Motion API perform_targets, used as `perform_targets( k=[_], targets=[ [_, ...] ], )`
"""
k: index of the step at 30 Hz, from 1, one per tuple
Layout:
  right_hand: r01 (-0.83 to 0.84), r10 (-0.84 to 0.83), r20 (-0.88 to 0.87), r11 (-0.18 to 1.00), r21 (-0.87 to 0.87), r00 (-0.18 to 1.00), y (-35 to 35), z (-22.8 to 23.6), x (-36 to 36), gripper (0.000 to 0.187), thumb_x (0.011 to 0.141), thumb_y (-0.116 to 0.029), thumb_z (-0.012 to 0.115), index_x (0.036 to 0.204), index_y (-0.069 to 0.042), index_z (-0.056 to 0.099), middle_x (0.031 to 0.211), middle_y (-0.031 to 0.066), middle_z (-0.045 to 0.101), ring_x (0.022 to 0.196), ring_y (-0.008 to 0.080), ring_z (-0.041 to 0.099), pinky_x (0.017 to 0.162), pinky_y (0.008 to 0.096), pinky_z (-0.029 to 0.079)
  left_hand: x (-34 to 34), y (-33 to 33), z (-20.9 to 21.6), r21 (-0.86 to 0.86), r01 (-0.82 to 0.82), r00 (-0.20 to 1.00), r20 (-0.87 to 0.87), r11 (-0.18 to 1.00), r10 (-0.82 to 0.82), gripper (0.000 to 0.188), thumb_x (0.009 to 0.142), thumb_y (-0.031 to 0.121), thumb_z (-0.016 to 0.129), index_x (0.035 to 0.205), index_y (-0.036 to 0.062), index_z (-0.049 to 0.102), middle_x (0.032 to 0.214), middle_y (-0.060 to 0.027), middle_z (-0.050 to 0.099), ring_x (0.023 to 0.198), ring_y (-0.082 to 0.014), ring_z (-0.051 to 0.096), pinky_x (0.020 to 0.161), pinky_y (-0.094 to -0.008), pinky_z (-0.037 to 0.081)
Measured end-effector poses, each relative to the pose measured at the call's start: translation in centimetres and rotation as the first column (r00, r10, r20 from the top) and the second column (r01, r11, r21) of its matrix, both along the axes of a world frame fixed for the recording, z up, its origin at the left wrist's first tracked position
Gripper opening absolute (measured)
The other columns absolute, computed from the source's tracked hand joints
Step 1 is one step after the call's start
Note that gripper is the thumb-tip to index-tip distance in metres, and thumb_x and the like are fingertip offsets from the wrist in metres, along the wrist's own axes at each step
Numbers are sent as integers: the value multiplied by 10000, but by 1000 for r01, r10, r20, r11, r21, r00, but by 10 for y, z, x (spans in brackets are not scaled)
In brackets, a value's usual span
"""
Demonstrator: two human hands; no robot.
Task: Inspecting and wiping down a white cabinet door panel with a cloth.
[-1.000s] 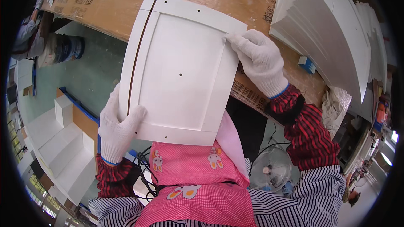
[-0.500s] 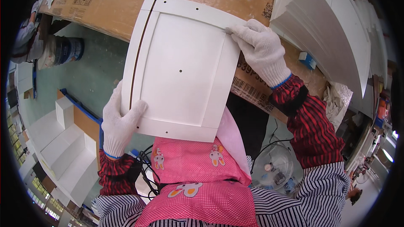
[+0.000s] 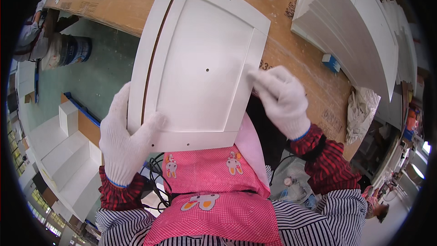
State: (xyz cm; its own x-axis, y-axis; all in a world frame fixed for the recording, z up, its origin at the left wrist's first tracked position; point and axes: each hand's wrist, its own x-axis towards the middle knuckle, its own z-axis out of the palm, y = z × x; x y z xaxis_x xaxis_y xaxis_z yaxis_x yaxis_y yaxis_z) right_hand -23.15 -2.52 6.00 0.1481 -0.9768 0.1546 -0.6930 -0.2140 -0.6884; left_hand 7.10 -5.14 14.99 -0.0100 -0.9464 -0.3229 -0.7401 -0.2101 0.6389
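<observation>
A white framed panel (image 3: pixel 205 41) with a recessed middle, a long dark slot near its left side and several small holes is tilted up in front of me. My left hand (image 3: pixel 125 139), in a white knitted glove, grips its lower left edge, thumb on the front face and fingers behind. My right hand (image 3: pixel 282 100), gloved alike, is at the panel's right edge with thumb and fingers pinched together. Its fingertips are smeared by motion; whatever they may hold is hidden. The panel's bottom edge is against my pink apron (image 3: pixel 195 168).
A cardboard-covered table (image 3: pixel 291 59) lies beyond the panel. On its right stand stacked white panels (image 3: pixel 346 32), a small blue box (image 3: pixel 331 63) and a crumpled cloth (image 3: pixel 361 114). White cabinet parts (image 3: pixel 68 155) are at left, near a bucket (image 3: pixel 75 50) and another person (image 3: pixel 32 41).
The panel has shifted up and slightly right in view. My right hand has slid from the panel's upper right corner down along its right edge. My left hand keeps its grip.
</observation>
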Motion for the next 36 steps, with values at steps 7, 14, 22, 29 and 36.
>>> perform_targets(
  k=[7, 14, 22, 29, 36],
  targets=[
    [23, -77, -267, 979, -201, 961, -57, 13, -32, 253, 893, -60, 683, 1125, -137, 746, 917, 60, 677, 835, 266, 701, 704, 366, 561, -43, 17, 56, -49, 20, 1000, 3, 999, -20, 616, 846, 31, 624, 1451, -37, 527, 1193, -184, 709, 1061, -221, 706, 964, -332, 528],
    [12, -80, -363, 983, -185, 929, -40, 5, -21, 362, 859, 31, 669, 1190, -99, 733, 968, 82, 709, 846, 282, 714, 731, 343, 568, -51, 22, 62, -107, 118, 993, 34, 987, -115, 559, 878, 26, 618, 1428, -46, 547, 1170, -190, 708, 1050, -213, 702, 918, -319, 534],
    [-124, 90, -291, 987, -101, 952, 0, 23, -7, 370, 838, -31, 640, 1193, -132, 676, 874, 77, 637, 788, 289, 683, 646, 395, 546, -57, 26, 63, -107, 95, 996, 14, 990, -94, 569, 863, -8, 592, 1427, -62, 541, 1125, -176, 709, 995, -190, 700, 883, -297, 532],
    [40, -125, -332, 966, -254, 935, -68, 7, -46, 215, 906, -106, 683, 1110, -150, 737, 930, 50, 679, 802, 286, 695, 696, 376, 567, -60, 29, 65, -151, 148, 989, 42, 977, -144, 588, 859, -20, 583, 1442, -72, 525, 1067, -172, 722, 923, -186, 712, 836, -277, 538],
    [-24, -84, -413, 968, -249, 907, -67, 8, -42, 253, 902, -90, 661, 1139, -163, 711, 954, 29, 674, 833, 261, 701, 704, 365, 575, -67, 29, 75, -62, 148, 989, 27, 987, -147, 604, 842, -29, 547, 1441, -101, 509, 1111, -207, 722, 917, -184, 728, 823, -284, 556]
  ],
)
